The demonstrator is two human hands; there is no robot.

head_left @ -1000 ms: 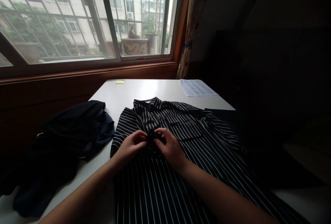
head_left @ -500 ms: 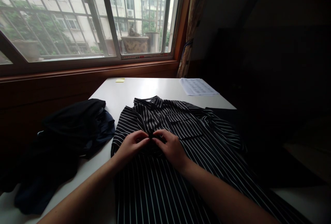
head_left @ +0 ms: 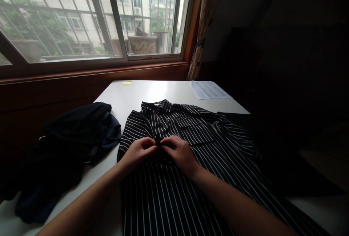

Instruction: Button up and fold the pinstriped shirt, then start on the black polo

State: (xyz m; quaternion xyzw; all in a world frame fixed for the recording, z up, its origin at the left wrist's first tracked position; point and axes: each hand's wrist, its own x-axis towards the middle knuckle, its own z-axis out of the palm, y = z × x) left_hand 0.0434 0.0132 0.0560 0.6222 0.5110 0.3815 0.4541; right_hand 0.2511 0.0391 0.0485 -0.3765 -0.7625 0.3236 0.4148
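A black shirt with thin white stripes [head_left: 191, 134] lies spread flat on the white table [head_left: 152, 90], collar toward the window. My left hand [head_left: 139, 151] and my right hand [head_left: 178, 153] meet at the shirt's front placket, a little below the collar. Both hands have their fingers curled and pinch the fabric between thumb and fingertips, the fingertips nearly touching each other. What exactly sits between the fingertips is too small and dark to make out.
A heap of dark clothes [head_left: 71, 138] lies at the table's left edge. A printed sheet of paper [head_left: 208, 90] rests at the far right, a yellow sticky note [head_left: 126, 82] at the far edge. A barred window and wooden sill stand behind; the right is dark.
My two hands have drawn closer together on the placket, and the small raised fold of fabric between them has been pressed down flat.
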